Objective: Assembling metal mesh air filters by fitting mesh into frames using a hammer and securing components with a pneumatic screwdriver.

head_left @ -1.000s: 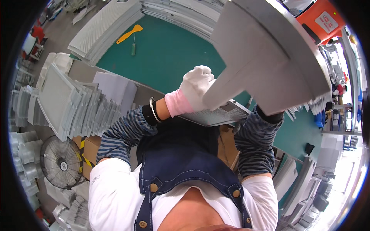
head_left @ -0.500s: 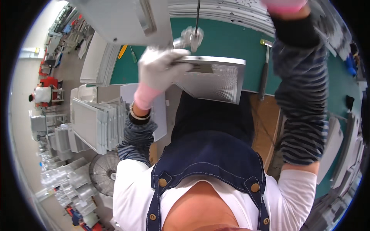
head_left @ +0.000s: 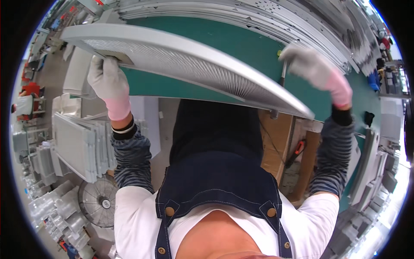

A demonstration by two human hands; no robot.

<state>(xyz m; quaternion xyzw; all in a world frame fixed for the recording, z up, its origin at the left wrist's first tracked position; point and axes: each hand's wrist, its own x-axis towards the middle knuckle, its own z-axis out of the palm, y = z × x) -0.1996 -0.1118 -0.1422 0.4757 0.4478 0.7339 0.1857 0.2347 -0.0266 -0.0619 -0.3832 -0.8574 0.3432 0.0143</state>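
A long panel [head_left: 185,56] with a silver frame and a ribbed, shiny face stands tilted across the table in front of me. My left hand [head_left: 108,77], in a whitish glove with a pink cuff, grips its lower edge near the left end, beside a brownish patch [head_left: 116,57] on the ribbed face. My right hand [head_left: 312,71], gloved the same way, is over the right side of the table, smeared by motion. Its fingertips are close to a hammer [head_left: 283,75], whose lower part is hidden behind the panel. Whether they touch it I cannot tell.
Long metal profiles [head_left: 276,28] lie along the far side of the green table [head_left: 172,82]. Framed panels [head_left: 73,140] stand stacked at my left, near a floor fan [head_left: 97,203]. Below the table's right part are a cardboard box [head_left: 271,146] and a red-and-black tool [head_left: 299,147].
The panel now stretches across the view, its left end swung out with my left hand. My right hand has come down from the upper edge toward the hammer. The white panel at upper left is gone.
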